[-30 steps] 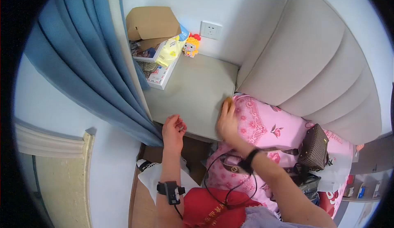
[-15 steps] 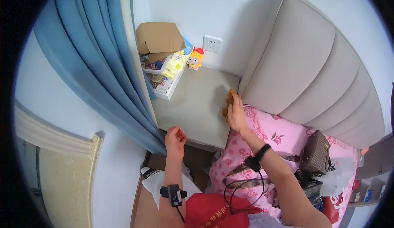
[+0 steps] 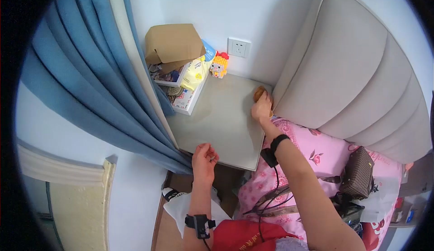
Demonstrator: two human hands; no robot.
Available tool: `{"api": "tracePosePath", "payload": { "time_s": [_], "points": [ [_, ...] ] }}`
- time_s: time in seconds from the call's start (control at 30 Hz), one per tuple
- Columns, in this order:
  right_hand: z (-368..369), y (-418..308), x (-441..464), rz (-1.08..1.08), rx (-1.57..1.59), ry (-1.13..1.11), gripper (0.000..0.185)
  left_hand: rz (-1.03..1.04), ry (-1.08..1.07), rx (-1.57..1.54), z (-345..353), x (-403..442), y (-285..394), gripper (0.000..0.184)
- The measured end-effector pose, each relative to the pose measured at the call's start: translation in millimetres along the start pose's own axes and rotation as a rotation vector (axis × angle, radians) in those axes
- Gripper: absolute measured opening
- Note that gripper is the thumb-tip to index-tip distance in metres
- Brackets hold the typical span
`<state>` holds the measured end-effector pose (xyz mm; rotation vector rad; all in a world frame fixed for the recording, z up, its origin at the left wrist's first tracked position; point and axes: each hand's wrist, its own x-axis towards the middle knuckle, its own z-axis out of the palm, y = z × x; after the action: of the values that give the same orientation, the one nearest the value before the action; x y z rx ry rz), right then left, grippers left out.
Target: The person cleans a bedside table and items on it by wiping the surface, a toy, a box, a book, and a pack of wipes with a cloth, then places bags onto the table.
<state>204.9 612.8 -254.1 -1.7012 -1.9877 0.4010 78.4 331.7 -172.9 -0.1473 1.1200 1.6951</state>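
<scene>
My right hand (image 3: 262,108) is closed on a brown cloth (image 3: 259,93), pressed to the nightstand top (image 3: 226,120) at its far right corner, beside the headboard. Part of the cloth is hidden under the fingers. Over the near edge of the nightstand, my left hand (image 3: 205,161) hovers with its fingers loosely bent and nothing visible in them. Wet-looking marks show on the grey top. Toward the back of it stands a yellow and red block figure (image 3: 219,65).
A white box (image 3: 192,101), a yellow packet (image 3: 195,73) and a brown cardboard box (image 3: 174,43) are piled at the back left. Blue curtains (image 3: 90,70) hang on the left. The padded headboard (image 3: 343,65) rises at right above a pink bed (image 3: 298,138) with a brown bag (image 3: 357,173).
My right hand has slid the cloth back along the right edge toward the far corner. My left hand stays near the front edge. The view has shifted slightly.
</scene>
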Motion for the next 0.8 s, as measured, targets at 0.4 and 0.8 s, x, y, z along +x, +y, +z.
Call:
{"api": "tracePosePath", "payload": {
  "time_s": [0.4,0.8],
  "points": [
    [32,-40,42,0.056,-0.184,0.177,0.049,-0.022,-0.07,0.009,20,-12,7,0.008],
    [77,-93,52,-0.401,0.114,0.16,0.039,-0.029,-0.099,-0.02,37,-15,7,0.009]
  ]
}}
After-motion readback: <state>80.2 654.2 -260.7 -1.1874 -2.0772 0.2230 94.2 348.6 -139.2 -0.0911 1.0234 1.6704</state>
